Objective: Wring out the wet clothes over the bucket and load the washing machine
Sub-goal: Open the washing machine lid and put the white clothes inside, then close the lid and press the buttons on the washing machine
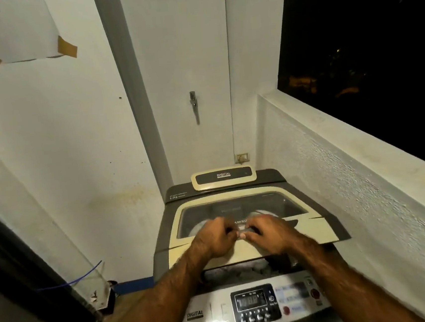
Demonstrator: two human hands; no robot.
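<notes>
A top-loading washing machine (251, 305) stands in the corner, with a lit control panel at its front. Its cream lid (286, 234) with a glass window is folded at the middle and partly raised. My left hand (215, 238) and my right hand (267, 232) sit side by side at the lid's middle fold, and both grip the lid's handle with curled fingers. Under the lid's front edge a dark gap shows grey clothes (243, 272) inside the drum. No bucket is in view.
A white wall with a tap (194, 105) and a socket (242, 157) rises behind the machine. A low white parapet (363, 172) runs along the right. On the left stand a dark door frame and a clear container (96, 288) on the floor.
</notes>
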